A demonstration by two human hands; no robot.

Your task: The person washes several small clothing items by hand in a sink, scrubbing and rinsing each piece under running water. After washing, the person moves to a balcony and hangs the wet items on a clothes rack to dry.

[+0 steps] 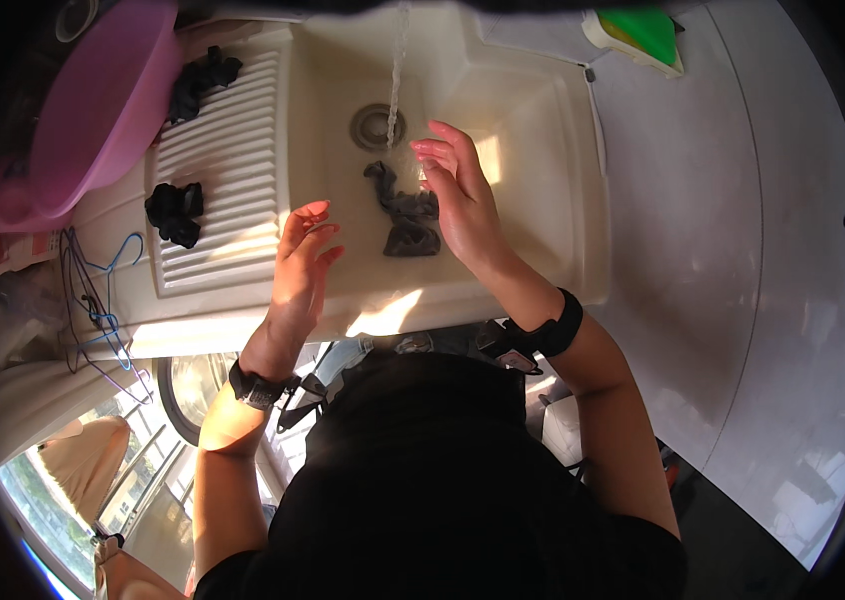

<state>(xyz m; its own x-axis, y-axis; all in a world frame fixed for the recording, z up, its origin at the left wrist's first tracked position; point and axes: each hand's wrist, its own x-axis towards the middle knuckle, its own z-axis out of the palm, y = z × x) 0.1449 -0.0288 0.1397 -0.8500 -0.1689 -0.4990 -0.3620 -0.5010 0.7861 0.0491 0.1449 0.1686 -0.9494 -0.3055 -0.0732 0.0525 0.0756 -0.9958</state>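
Observation:
Both of my hands hover over a cream laundry sink (535, 247), wet and holding nothing. My left hand (304, 259) is near the right edge of the ribbed washboard (224, 180), fingers curved and apart. Farther right, my right hand (460, 191) is raised beside a dark grey wet cloth item (409, 217), perhaps a sock, lying on the basin floor; it partly hides the item's right side. A stream of water (397, 67) falls by the drain (376, 127). Two crumpled black cloth items lie on the washboard side, a lower one (175, 214) and an upper one (201, 82).
A pink plastic basin (104, 105) leans at the upper left. Below it, blue and purple clothes hangers (104, 315) overlap the counter edge. A green and white box-like object (636, 37) is at the upper right by the tiled wall (685, 225). A round-doored washing machine (194, 390) stands below the counter.

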